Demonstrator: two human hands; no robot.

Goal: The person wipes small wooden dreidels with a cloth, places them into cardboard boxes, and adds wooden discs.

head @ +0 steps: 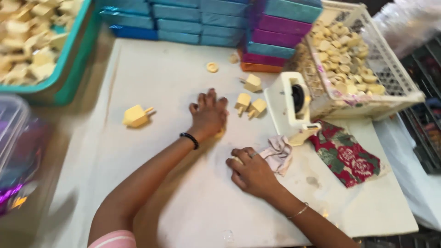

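My left hand (209,115) lies palm down on the white table (161,82), fingers bent over a small pale yellow wooden piece (221,133) that peeks out at the wrist side. A black band is on that wrist. My right hand (250,172) rests nearer to me, fingers curled around a small pale piece (235,160), and touches a crumpled pale cloth (278,154). Just beyond my left hand stand three wooden spinning tops (243,101) (257,107) (252,83). A larger yellow top (136,115) lies on its side to the left.
A white device with a dark round opening (294,98) stands right of the tops, with a white basket of wooden discs (395,87) behind it. Stacked teal and purple boxes (271,36) line the back. A teal tray of wooden pieces (69,69) is far left. A red floral cloth (349,156) lies right.
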